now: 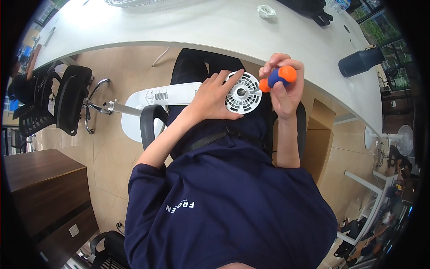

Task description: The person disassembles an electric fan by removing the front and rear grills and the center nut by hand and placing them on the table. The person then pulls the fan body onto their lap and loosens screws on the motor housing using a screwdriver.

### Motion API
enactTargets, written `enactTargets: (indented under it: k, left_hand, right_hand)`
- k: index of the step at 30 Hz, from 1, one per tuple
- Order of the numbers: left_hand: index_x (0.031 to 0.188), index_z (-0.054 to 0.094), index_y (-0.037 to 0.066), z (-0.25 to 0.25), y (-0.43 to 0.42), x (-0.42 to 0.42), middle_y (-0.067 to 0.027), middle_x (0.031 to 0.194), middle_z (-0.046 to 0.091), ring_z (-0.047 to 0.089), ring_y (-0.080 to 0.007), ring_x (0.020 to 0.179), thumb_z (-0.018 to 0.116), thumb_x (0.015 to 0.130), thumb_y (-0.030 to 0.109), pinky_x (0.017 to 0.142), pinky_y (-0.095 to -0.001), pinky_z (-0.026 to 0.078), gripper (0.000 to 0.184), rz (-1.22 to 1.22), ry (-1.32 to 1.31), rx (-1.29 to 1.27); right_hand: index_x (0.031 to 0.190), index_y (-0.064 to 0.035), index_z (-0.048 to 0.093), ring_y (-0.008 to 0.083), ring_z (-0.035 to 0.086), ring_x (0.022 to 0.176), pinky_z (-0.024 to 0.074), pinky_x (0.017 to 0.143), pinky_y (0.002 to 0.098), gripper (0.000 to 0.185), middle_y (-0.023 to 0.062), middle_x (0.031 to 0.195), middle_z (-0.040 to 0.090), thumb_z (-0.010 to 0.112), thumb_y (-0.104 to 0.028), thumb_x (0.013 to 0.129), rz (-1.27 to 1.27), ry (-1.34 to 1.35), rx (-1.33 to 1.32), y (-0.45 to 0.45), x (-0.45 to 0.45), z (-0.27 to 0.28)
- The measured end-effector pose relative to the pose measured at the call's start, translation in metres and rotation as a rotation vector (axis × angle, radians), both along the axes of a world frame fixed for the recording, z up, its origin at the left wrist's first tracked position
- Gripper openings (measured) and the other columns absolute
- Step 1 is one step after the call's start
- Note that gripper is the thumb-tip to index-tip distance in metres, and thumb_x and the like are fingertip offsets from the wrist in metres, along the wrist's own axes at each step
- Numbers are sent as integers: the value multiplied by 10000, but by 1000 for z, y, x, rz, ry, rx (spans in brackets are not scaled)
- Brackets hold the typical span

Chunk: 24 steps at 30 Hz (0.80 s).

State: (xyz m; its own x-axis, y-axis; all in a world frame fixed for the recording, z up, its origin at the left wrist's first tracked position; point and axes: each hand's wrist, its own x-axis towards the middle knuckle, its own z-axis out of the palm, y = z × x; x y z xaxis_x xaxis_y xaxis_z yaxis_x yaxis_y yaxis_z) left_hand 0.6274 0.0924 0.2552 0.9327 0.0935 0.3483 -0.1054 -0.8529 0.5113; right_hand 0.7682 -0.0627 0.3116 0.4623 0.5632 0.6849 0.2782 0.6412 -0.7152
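Across my lap lies a white electric fan body, its control panel [159,96] with buttons and a dial to the left and its white base [134,121] beyond the armrest. The round slotted motor cover [242,99] faces up at the other end. My left hand [216,96] grips the cover's left side, fingers spread around its rim. Closed around the handle of an orange and blue screwdriver [278,78] is my right hand [286,93]. The screwdriver's shaft points left, with its tip at the cover's right side; whether it sits in a screw I cannot tell.
A white table [206,29] runs in front of me, holding a crumpled clear wrapper [267,11], a dark bottle [361,61] and a black bag [309,8]. An open cardboard box [317,139] stands right. Black chairs [74,101] and a brown cabinet [49,193] are left.
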Motion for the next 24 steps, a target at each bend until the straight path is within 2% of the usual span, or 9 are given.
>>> enactTargets:
  k: [3, 5, 7, 9, 13, 15, 19, 24]
  left_hand:
    - [1575, 390, 135, 0, 0, 0, -174, 1253, 539, 597, -365, 1086, 885, 573, 493, 937, -464, 508, 1174, -2, -13, -7]
    - [1574, 390, 132, 0, 1, -2, -174, 1254, 539, 597, -365, 1088, 885, 574, 490, 938, -464, 508, 1173, -2, -19, -11]
    - [1570, 394, 128, 1, 0, -1, -174, 1253, 539, 597, -364, 1089, 887, 571, 486, 940, -464, 508, 1171, -3, -1, -8]
    - [1569, 395, 128, -1, 0, 0, -173, 1252, 539, 597, -364, 1089, 888, 570, 486, 940, -464, 507, 1170, -2, -18, -4]
    - [1568, 397, 129, 0, 0, -1, -169, 1250, 540, 596, -364, 1090, 889, 568, 485, 939, -464, 508, 1170, -3, -14, -6]
    - [1568, 396, 130, 1, 0, -1, -168, 1249, 540, 596, -363, 1091, 889, 568, 485, 939, -464, 509, 1171, 1, -9, -6]
    - [1570, 394, 131, 1, 0, -1, -170, 1258, 541, 596, -365, 1095, 890, 567, 484, 940, -464, 510, 1173, 2, -7, -2]
    - [1572, 391, 135, -1, 0, -1, -173, 1279, 542, 597, -368, 1103, 889, 567, 483, 944, -466, 509, 1175, 2, -16, 4]
  right_hand:
    - [1428, 3, 414, 179, 572, 957, 496, 863, 346, 576, 176, 1229, 541, 637, -326, 1010, 43, -33, -82, -3, 4, 1]
    - [1423, 42, 447, 175, 570, 957, 487, 881, 350, 585, 194, 1291, 528, 608, -352, 1022, 257, 271, -102, -3, -2, 7]
    - [1408, 33, 450, 175, 571, 933, 496, 845, 335, 556, 183, 1231, 560, 635, -308, 1010, 264, 308, -59, 1, -3, 4]
    - [1381, 26, 472, 177, 582, 911, 507, 802, 323, 515, 177, 1170, 595, 659, -265, 999, 178, 147, 5, 4, -3, -4]
    - [1374, 16, 472, 178, 591, 897, 513, 771, 317, 505, 161, 1093, 615, 678, -235, 988, 132, 142, 54, 4, 0, -9]
    - [1447, -10, 416, 202, 564, 928, 453, 853, 382, 626, 134, 1048, 573, 667, -367, 998, 183, 160, -96, -2, 3, -6]
    - [1408, 2, 442, 180, 600, 876, 511, 771, 313, 569, 144, 1040, 598, 694, -284, 986, 298, 358, -76, -4, 3, -1]
    - [1396, 3, 454, 200, 602, 920, 500, 856, 359, 611, 142, 1047, 597, 696, -369, 976, 288, 244, 70, 3, 4, -10]
